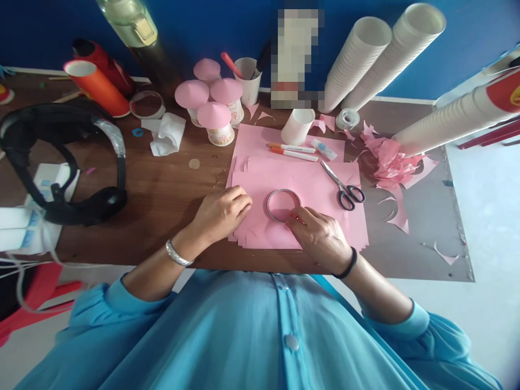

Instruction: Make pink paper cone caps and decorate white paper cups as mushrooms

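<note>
My right hand pinches the lower right rim of a thin grey ring, which looks like a bangle. The ring is on or just over a stack of pink paper sheets. At the stack's left edge, my left hand has its fingers curled, with their undersides hidden, so any held thing cannot be made out. Black-handled scissors lie on the paper to the right of the ring. Two orange-and-white markers and a small glue tube rest beyond it.
Several paper cups with pink cone tops stand at the back. Beside the paper are an upturned white cup, a tape roll and pink scraps. Tall cup stacks rise behind. A black headset strap lies left.
</note>
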The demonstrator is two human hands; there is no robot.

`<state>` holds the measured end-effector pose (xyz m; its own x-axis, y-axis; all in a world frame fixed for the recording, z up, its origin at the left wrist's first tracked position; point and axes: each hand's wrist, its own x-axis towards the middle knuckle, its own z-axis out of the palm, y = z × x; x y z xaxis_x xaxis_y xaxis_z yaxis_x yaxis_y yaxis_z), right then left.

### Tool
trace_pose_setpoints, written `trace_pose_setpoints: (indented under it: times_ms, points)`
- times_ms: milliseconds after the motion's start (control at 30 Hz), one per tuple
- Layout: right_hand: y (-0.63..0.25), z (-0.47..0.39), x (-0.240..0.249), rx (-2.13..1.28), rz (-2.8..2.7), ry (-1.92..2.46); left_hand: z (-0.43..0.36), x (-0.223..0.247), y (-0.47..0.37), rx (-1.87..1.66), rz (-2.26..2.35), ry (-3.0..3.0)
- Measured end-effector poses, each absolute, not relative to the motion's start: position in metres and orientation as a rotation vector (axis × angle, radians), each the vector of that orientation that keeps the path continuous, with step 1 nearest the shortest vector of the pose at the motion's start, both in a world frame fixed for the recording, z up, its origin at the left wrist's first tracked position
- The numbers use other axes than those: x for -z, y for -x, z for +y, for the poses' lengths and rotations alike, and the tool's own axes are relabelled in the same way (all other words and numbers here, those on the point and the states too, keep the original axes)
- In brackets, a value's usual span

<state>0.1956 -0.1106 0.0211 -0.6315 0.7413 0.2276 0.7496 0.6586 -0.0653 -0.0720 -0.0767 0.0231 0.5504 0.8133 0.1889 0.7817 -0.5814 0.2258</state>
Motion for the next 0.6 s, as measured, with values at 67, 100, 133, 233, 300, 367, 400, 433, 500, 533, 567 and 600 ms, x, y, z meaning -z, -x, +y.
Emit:
trace_pose_setpoints:
  times_ms: [67, 100, 133, 233, 300, 367, 400, 433, 500, 533, 567, 600]
  points:
    - [-0.195, -0.111, -0.023, 0.051, -2.654, 1.2, -0.076, -0.018, 0.074, -0.471, 1.394, -2.634]
    - [-0.195, -0.111, -0.023, 0.051, -2.66, 1.201, -0.075, -0.016, 0.075, -0.5, 1.401, -2.62]
    - [-0.196, -0.111, -0.024, 0.049, -2.664, 1.205, -0.075, -0.014, 0.076, -0.526, 1.405, -2.607]
    - [-0.196, -0.11, -0.026, 0.025, -2.67, 1.22, -0.074, -0.011, 0.078, -0.588, 1.404, -2.585]
    - [-0.197, -0.111, -0.027, -0.003, -2.671, 1.226, -0.073, -0.009, 0.08, -0.619, 1.398, -2.579]
    - [-0.197, -0.112, -0.028, -0.029, -2.673, 1.234, -0.073, -0.009, 0.08, -0.637, 1.399, -2.567]
    - [-0.197, -0.112, -0.029, -0.044, -2.678, 1.238, -0.073, -0.009, 0.081, -0.641, 1.401, -2.559]
    - [-0.196, -0.113, -0.029, -0.058, -2.684, 1.24, -0.072, -0.008, 0.081, -0.643, 1.405, -2.551]
    - [-0.196, -0.113, -0.03, -0.08, -2.7, 1.237, -0.071, -0.008, 0.081, -0.646, 1.413, -2.539]
    - [-0.195, -0.113, -0.03, -0.086, -2.709, 1.234, -0.071, -0.007, 0.081, -0.648, 1.414, -2.537]
    - [-0.195, -0.114, -0.03, -0.086, -2.714, 1.233, -0.071, -0.007, 0.081, -0.649, 1.414, -2.535]
    - [-0.195, -0.114, -0.031, -0.083, -2.717, 1.233, -0.071, -0.007, 0.082, -0.651, 1.415, -2.535]
